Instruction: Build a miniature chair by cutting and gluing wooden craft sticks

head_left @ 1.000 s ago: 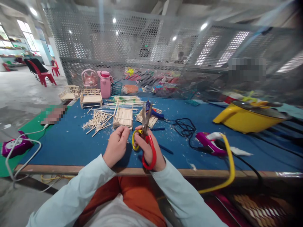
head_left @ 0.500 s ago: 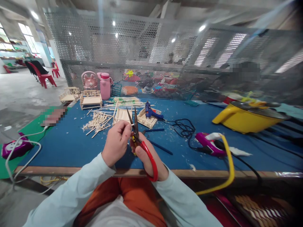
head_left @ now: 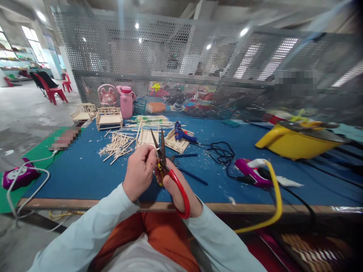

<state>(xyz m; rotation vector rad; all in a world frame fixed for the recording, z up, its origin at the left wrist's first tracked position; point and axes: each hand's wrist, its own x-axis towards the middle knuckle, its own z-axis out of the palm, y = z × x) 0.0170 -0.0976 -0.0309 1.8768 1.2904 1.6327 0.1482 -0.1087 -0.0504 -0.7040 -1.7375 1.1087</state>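
Note:
My right hand [head_left: 177,187] is wrapped round red-handled scissors [head_left: 184,192], whose blades stand apart and point up and away. Just left of them my left hand [head_left: 140,170] is closed in a pinch, with the tip of a small pale stick [head_left: 158,149] showing between its fingertips and the blades. Beyond my hands lies a small frame of wooden sticks [head_left: 146,138]. A similar frame [head_left: 172,141] to its right bears a blue glue gun [head_left: 181,134]. Loose short sticks [head_left: 117,145] are heaped to the left.
Blue-handled pliers [head_left: 193,176] lie right of the scissors. Farther right are a black cord [head_left: 221,153], a purple power strip [head_left: 252,173] and a yellow pan [head_left: 297,141]. At the back left stand two stick models [head_left: 109,119] and a pink bottle [head_left: 126,102], before a perforated metal screen [head_left: 170,56].
Less of the small stick shows between the scissor blades than before. My hands have hardly moved, and the view has shifted slightly.

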